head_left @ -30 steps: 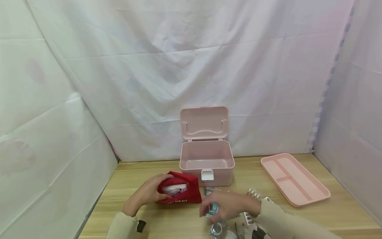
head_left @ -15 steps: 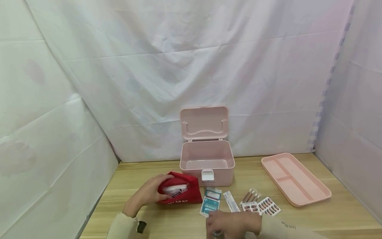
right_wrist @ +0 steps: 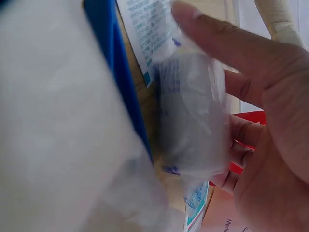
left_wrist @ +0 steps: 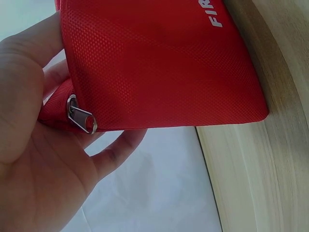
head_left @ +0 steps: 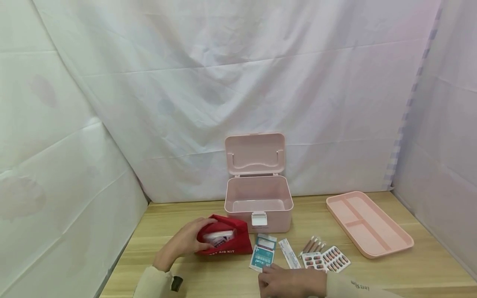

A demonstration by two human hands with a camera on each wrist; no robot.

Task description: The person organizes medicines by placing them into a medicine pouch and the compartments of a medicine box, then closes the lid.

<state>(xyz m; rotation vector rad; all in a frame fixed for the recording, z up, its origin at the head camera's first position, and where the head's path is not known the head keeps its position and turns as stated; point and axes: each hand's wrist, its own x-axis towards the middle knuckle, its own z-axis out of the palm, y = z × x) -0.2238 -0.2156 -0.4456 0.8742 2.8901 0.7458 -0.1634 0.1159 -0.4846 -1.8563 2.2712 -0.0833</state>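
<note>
My left hand point(head_left: 188, 238) holds open the mouth of a red first aid pouch point(head_left: 242, 238), thumb at the front and fingers at the back edge. Inside shows a white packet point(head_left: 219, 237) in clear plastic. In the left wrist view the pouch's zipper pull point(left_wrist: 82, 116) hangs beside the palm. At the table's front my right hand point(head_left: 288, 282) grips a bandage roll point(right_wrist: 193, 116) in clear wrap, seen in the right wrist view. Its fingers curl behind the roll and the thumb reaches past its end.
Behind the pouch stands an open pink box point(head_left: 261, 215). Between hand and box lie a teal-and-white packet point(head_left: 263, 252), a narrow white packet point(head_left: 289, 253), brown-tipped sticks point(head_left: 312, 245) and capsule blisters point(head_left: 335, 259). A divided pink tray point(head_left: 369, 223) lies right. A blurred white item point(right_wrist: 58, 121) fills the right wrist view's left.
My right hand has moved down toward the table's front edge and taken hold of the bandage roll. The left hand and pouch have stayed in place.
</note>
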